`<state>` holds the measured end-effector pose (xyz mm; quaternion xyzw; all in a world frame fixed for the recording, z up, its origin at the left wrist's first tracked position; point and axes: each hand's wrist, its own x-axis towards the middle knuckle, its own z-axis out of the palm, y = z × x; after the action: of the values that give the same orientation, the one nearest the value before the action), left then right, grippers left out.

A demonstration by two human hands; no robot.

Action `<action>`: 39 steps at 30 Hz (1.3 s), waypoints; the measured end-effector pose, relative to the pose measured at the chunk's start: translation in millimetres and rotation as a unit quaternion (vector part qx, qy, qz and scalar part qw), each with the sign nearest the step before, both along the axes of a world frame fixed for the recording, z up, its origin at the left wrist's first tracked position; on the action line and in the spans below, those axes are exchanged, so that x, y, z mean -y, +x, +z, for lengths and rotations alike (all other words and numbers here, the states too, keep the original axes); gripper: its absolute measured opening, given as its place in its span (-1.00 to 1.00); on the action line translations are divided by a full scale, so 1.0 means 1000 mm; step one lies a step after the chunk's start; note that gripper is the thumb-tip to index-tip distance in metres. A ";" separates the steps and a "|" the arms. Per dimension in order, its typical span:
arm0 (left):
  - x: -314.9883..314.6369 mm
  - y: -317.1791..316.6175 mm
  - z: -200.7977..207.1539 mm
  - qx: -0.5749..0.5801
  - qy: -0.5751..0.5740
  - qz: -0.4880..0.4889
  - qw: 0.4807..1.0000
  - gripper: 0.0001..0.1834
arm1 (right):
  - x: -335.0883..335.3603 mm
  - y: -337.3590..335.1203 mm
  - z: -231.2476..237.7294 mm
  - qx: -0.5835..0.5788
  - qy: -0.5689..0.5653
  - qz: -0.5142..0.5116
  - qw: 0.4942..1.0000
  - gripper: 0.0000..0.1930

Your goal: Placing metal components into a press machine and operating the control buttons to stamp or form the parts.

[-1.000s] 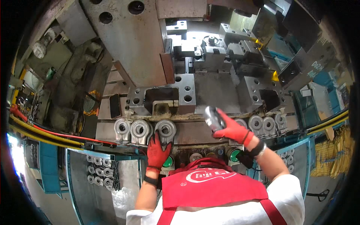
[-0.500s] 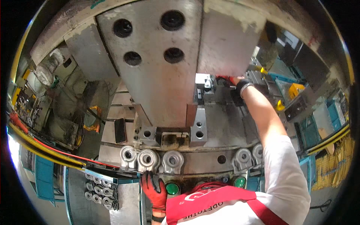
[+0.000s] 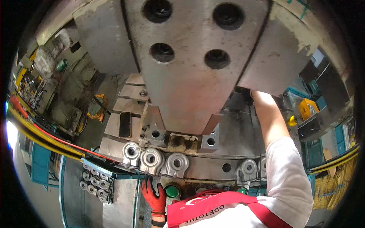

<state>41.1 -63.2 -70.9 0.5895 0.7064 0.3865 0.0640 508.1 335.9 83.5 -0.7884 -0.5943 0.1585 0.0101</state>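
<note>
My left hand (image 3: 153,197), in a red glove with dark fingertips, has its fingers spread at the front edge of the machine bed, beside a round green button (image 3: 172,191). It holds nothing. Just beyond it stand ring-shaped metal parts (image 3: 151,159) in a row on the bed's front rail. My right forearm (image 3: 268,117) reaches deep into the machine, and the hand vanishes behind the big steel block (image 3: 186,87). Its fingers and anything in them are hidden.
The steel block with bolt holes hangs over the middle. A phone (image 3: 125,124) lies on the left bed. More metal parts (image 3: 97,183) are piled at lower left, beside a sheet-metal surface (image 3: 121,205). Two more ring parts (image 3: 249,167) sit at right. A yellow rail (image 3: 49,142) runs at left.
My right hand, whose red glove showed beside the steel block, is now out of sight behind it. The view has tilted and moved closer to the block. My left hand stays near the edge.
</note>
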 end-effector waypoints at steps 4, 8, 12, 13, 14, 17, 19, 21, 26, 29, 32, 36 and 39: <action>0.008 -0.005 -0.010 0.025 -0.010 0.013 1.000 -0.50 | -0.004 0.005 -0.009 0.003 -0.007 -0.004 1.000 -0.21; 0.008 -0.001 -0.013 0.067 -0.037 0.022 0.997 -0.52 | -0.004 0.002 -0.020 0.026 -0.002 0.001 1.000 -0.22; 0.006 0.003 -0.009 0.069 -0.013 0.011 0.997 -0.51 | 0.003 -0.025 -0.009 0.046 0.025 0.001 0.999 -0.22; 0.006 0.003 -0.010 0.094 0.004 0.013 0.995 -0.51 | 0.012 -0.035 -0.004 0.055 0.043 0.001 0.998 -0.22; 0.006 0.002 -0.011 0.119 0.021 0.019 0.992 -0.51 | 0.024 -0.046 0.003 0.089 0.047 -0.030 0.994 -0.22; 0.009 -0.003 -0.025 0.202 0.048 0.052 0.977 -0.49 | 0.110 -0.074 0.007 0.074 0.217 0.048 0.972 -0.29; 0.014 -0.009 -0.041 0.310 0.061 0.060 0.947 -0.48 | 0.184 -0.087 0.003 -0.030 0.313 0.160 0.936 -0.40; 0.019 -0.019 -0.057 0.321 0.018 0.065 0.945 -0.48 | 0.265 -0.095 -0.011 -0.170 0.351 0.210 0.897 -0.46; 0.030 -0.033 -0.094 0.369 -0.177 -0.012 0.912 -0.39 | 0.438 -0.086 -0.081 -0.348 0.298 -0.052 0.888 -0.55; 0.038 -0.024 -0.109 0.387 -0.309 -0.077 0.865 -0.08 | 0.510 -0.069 -0.160 -0.368 0.312 -0.294 0.825 -0.49; 0.036 -0.015 -0.117 0.202 -0.303 -0.077 0.928 0.06 | 0.552 -0.038 -0.241 -0.481 0.144 -0.362 0.786 -0.30; 0.035 -0.009 -0.115 0.173 -0.348 -0.006 0.921 0.01 | 0.562 -0.023 -0.326 -0.316 0.079 -0.284 0.902 -0.06; 0.034 -0.007 -0.112 0.176 -0.331 -0.006 0.927 -0.01 | 0.562 -0.017 -0.338 -0.416 0.056 -0.334 0.844 -0.04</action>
<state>34.0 -96.7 -182.5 0.4618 0.7680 0.2275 0.3810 490.9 -226.0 -254.2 -0.7974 -0.2424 0.4252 0.3531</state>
